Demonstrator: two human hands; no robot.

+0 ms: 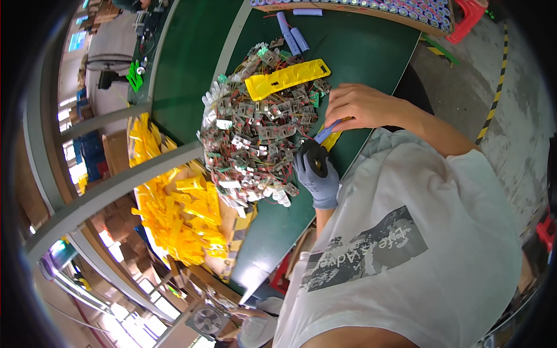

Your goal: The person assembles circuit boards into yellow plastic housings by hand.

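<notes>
Cardboard box holds purple cells, right hand a single cell.

The battery is a slim, smooth, blue-purple cylinder, slanting just above the near edge of the green desk, its upper end in the right hand's fingers, its lower end near the gloved left hand. Behind it shows a bright yellow plastic piece, mostly hidden.
</notes>
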